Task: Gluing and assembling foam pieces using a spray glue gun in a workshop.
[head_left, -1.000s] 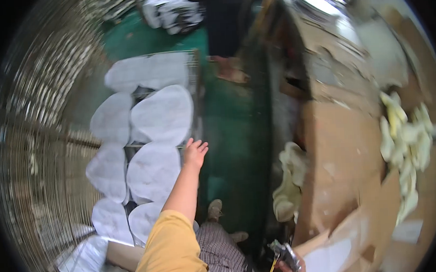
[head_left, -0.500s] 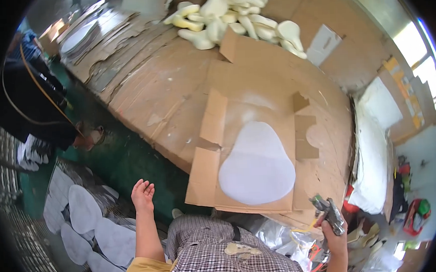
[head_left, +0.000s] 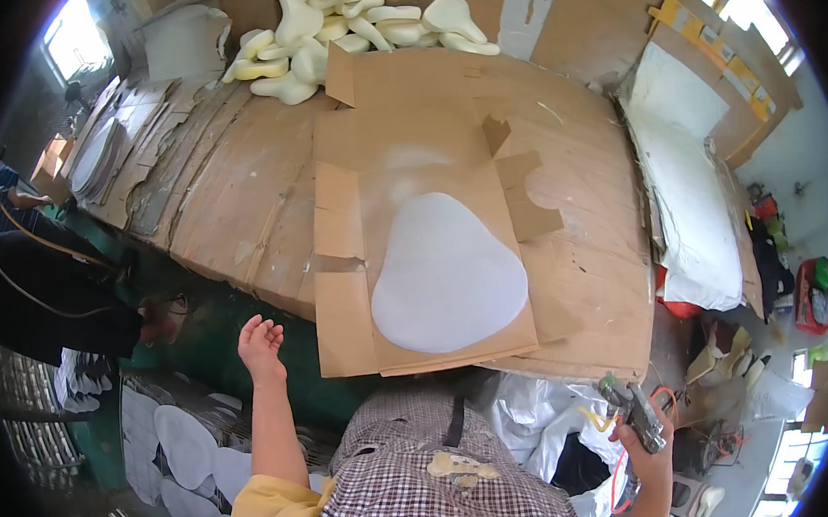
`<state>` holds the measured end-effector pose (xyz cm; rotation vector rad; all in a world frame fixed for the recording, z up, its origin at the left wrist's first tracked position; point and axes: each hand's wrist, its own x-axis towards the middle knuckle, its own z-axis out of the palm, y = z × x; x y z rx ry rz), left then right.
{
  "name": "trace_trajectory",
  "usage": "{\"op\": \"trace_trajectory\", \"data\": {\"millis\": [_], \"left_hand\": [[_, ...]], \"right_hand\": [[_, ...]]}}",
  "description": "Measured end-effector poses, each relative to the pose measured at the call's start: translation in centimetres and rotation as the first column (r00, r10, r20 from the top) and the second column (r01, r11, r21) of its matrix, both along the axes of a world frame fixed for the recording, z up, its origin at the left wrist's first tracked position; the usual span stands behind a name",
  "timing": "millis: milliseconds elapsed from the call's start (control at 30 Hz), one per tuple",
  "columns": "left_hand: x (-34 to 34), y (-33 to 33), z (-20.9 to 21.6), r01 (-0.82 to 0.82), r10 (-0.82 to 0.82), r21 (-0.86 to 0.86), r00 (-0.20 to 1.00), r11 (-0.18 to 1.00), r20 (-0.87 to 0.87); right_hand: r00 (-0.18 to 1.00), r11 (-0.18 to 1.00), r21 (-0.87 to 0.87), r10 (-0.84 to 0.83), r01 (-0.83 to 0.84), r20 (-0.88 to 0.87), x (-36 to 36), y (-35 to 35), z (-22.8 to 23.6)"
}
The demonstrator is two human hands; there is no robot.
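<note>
My right hand [head_left: 647, 445] is wrapped round a metal spray gun [head_left: 637, 413] beside the table's near right corner. My left hand [head_left: 262, 349] hangs in the air left of the table edge, its fingers loosely bent and holding nothing. Between the two hands, a pale, rounded-triangular sheet [head_left: 448, 275] lies flat on an unfolded cardboard box [head_left: 407, 132]. Its narrower end points away from me. A whitish haze of residue marks the cardboard just beyond it. Neither hand touches the sheet.
Cream foam pieces [head_left: 305, 63] are heaped at the table's far side. Several similar pale sheets [head_left: 185, 444] lie on a rack at lower left. A person in dark clothes [head_left: 55, 296] stands at the left. Plastic bags [head_left: 534, 411] sit below the table's front edge.
The view has turned, so the table and cardboard appear farther left and higher. Both hands keep nearly the same pose, the spray gun still in the right. The sheet stays on the cardboard.
</note>
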<state>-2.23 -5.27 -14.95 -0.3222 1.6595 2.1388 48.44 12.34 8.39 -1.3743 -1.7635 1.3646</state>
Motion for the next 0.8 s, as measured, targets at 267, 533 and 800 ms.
{"op": "trace_trajectory", "data": {"millis": [267, 533, 800], "left_hand": [[3.3, 2.2, -0.6, 0.129, -0.130, -0.045, 0.991, 0.991, -0.041], [8.7, 6.1, -2.7, 0.416, -0.423, -0.083, 0.902, 0.905, -0.092], [10.3, 9.2, -7.8, 0.536, -0.606, -0.369, 0.788, 0.759, -0.103]], "right_hand": [[0.963, 0.940, -0.213, 0.253, -0.268, -0.094, 0.6, -3.7, -1.2], [0.986, 1.000, -0.025, 0.011, -0.016, -0.169, -3.3, -2.0, -0.3], [0.997, 0.998, 0.005, -0.068, 0.068, 0.032, 3.2, -2.7, 1.5]]}}
